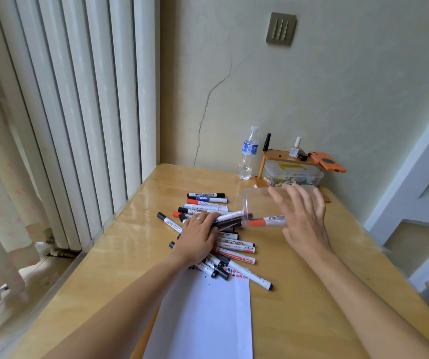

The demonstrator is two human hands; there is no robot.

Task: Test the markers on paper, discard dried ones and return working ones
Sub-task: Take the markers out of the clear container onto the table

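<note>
Several whiteboard markers (208, 203) with black, red and blue caps lie in a loose pile on the wooden table (130, 255). A clear plastic jar (260, 203) lies on its side, mouth toward the pile, with a red-capped marker (266, 222) partly inside. My right hand (302, 218) is on the jar with fingers spread and nearly straight. My left hand (198, 237) rests on the pile and grips a few markers (230, 220) whose ends point into the jar's mouth. A white paper sheet (208, 314) lies near the front edge, with small ink marks at its top.
A water bottle (247, 154) stands at the back by the wall. Beside it a small orange shelf (286, 156) carries a nail polish bottle, a black marker and an orange phone, with a clear box of small items underneath. A white radiator (78, 112) runs along the left.
</note>
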